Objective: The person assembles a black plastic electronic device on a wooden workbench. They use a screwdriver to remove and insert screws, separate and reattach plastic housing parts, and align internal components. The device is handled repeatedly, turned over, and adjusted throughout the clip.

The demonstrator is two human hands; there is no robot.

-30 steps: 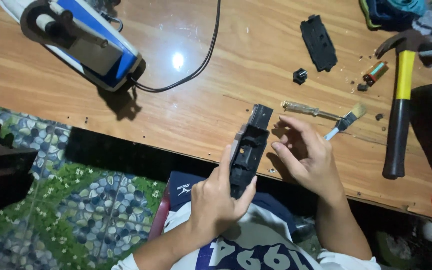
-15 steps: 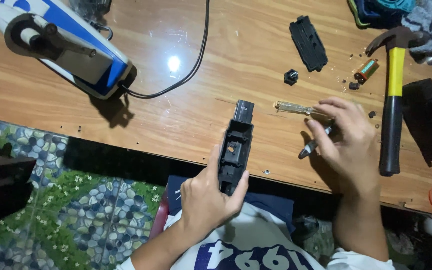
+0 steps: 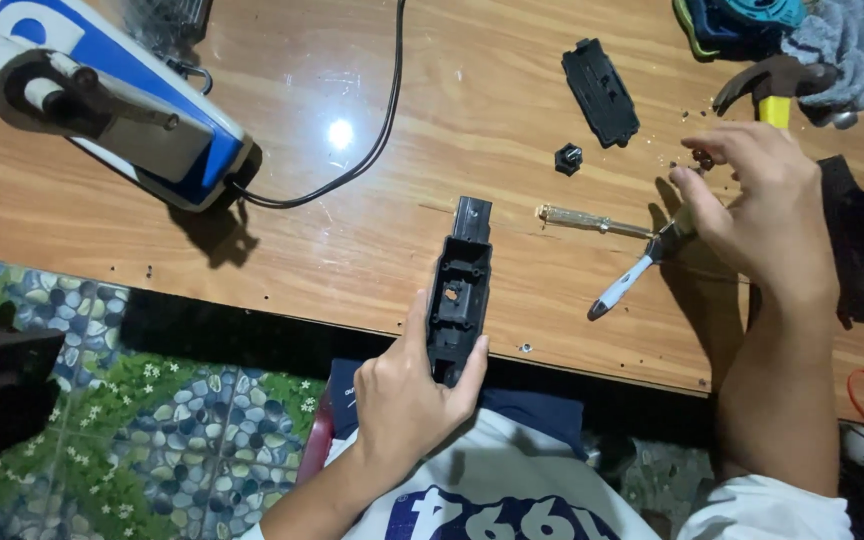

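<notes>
Wooden table (image 3: pixel 252 260); black housing (image 3: pixel 459 290) upright, long axis away.

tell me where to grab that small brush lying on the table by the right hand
Take the small brush by its white handle, coming from above and pinching across it. The handle lies flat and free, pointing toward the table edge, while the bristle end sits under the right hand, next to the screwdriver.

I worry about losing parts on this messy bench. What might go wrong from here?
The left hand holds the black housing past the table edge, open side up; anything loose inside may drop to the floor. The right hand reaches over the small brush and screwdriver, so it might knock them. The small black knob lies loose and may roll.
</notes>
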